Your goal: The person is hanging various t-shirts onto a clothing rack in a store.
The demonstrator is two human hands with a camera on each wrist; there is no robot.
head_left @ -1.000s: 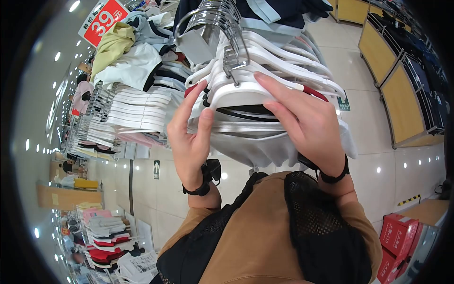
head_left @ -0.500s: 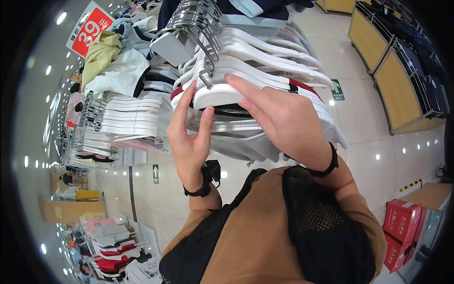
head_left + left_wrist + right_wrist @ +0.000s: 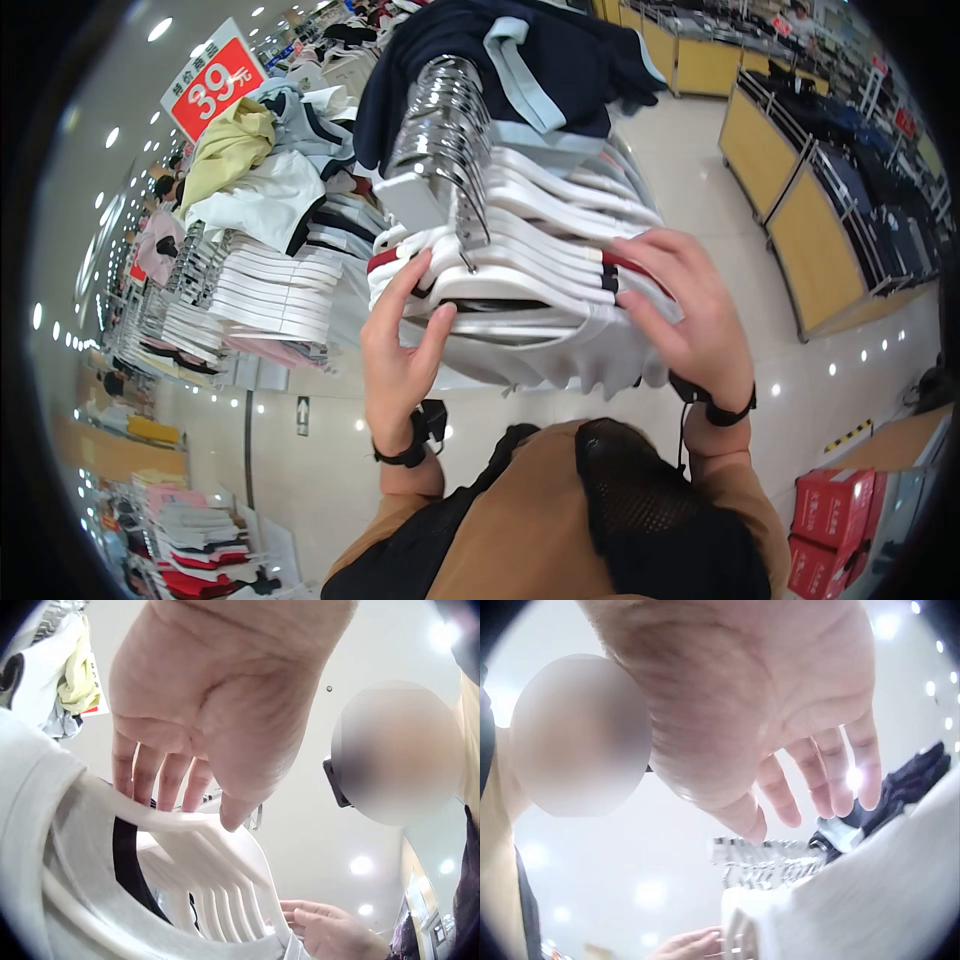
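A row of white clothes hangers (image 3: 510, 262) with light grey garments (image 3: 540, 355) hangs from a metal rail by chrome hooks (image 3: 450, 120). My left hand (image 3: 395, 345) is at the left shoulder of the front hangers, its index finger and thumb spread. In the left wrist view its fairly straight fingers (image 3: 172, 776) reach behind the front hanger, with the thumb on the near side. My right hand (image 3: 700, 315) is at the right end of the row, beside a dark red garment edge (image 3: 635, 268). Its fingers and thumb are apart and extended, with the fingertips over the hanger shoulders.
Dark navy garments (image 3: 470, 45) with light blue trim lie over the rail's far part. On the left stands another rack of white hangers (image 3: 275, 290), with a red price sign (image 3: 215, 85) above. Wooden display units (image 3: 785, 215) are on the right, red boxes (image 3: 830, 510) at lower right.
My right hand has moved right, from near the front hanger's hook to the right shoulders of the row. My left hand has stayed at the left side. The head view has tilted up.
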